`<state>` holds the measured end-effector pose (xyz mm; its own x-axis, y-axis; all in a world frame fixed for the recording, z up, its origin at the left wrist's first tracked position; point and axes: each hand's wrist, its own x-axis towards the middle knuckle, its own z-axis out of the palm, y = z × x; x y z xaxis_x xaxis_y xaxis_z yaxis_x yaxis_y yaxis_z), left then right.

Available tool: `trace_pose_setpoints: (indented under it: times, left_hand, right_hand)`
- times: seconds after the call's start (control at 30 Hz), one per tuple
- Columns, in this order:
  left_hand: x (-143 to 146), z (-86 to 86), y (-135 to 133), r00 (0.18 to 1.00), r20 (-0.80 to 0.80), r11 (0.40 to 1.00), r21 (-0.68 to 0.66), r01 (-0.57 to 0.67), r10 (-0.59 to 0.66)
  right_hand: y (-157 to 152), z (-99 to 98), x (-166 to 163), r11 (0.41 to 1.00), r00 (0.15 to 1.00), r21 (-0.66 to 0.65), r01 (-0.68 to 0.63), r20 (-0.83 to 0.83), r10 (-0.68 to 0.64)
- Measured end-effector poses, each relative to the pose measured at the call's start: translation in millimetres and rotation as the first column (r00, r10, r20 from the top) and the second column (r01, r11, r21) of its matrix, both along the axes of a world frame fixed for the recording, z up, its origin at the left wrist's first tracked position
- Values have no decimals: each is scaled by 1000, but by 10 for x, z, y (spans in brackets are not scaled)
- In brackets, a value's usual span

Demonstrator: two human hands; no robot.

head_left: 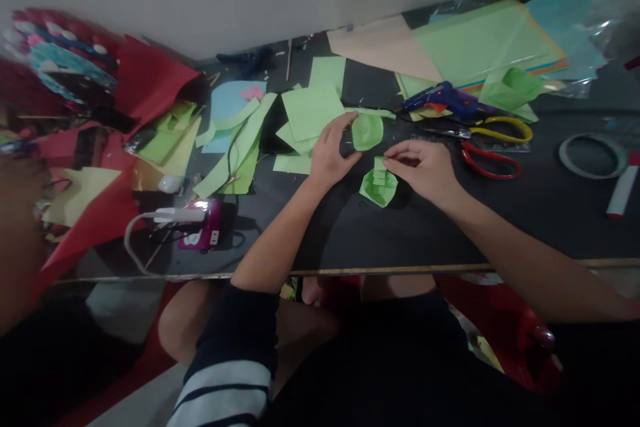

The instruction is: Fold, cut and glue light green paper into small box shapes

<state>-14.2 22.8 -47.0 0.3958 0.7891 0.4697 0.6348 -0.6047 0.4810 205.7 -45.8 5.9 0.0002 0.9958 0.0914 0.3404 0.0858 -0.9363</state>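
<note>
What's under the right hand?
A folded green paper shape, pinched by the right hand, sticks out beneath its fingertips on the dark table. Anything beneath the palm is hidden.

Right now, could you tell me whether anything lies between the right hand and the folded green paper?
Nothing visible does: the right hand pinches the top of the folded green paper directly. The left hand is off to the side, touching a separate green paper cup.
</note>
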Motion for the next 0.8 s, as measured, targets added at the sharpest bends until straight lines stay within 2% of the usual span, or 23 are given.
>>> trace_pose_setpoints:
  times: [0.1, 0.23, 0.4, 0.57, 0.8]
  left_hand:
    - [-7, 5, -19, 998, -24, 998, 35, 59, -58]
    - [21, 39, -72, 988, -42, 985, 82, 154, -151]
    - [47, 82, -131, 976, -68, 972, 99, 212, -206]
    - [56, 95, -131, 972, -84, 967, 113, 226, -218]
    - [71, 73, -127, 969, -99, 963, 128, 237, -225]
  right_hand:
    - [55, -44, 4, 999, 997, -45, 24, -67, -26]
    - [126, -186, -5, 990, 983, -80, 117, -133, -127]
    - [211, -340, -1, 984, 983, -51, 172, -62, -175]
    - [217, -295, 32, 985, 982, -11, 172, 80, -170]
    - [203, -257, -4, 983, 980, 34, 180, 80, -183]
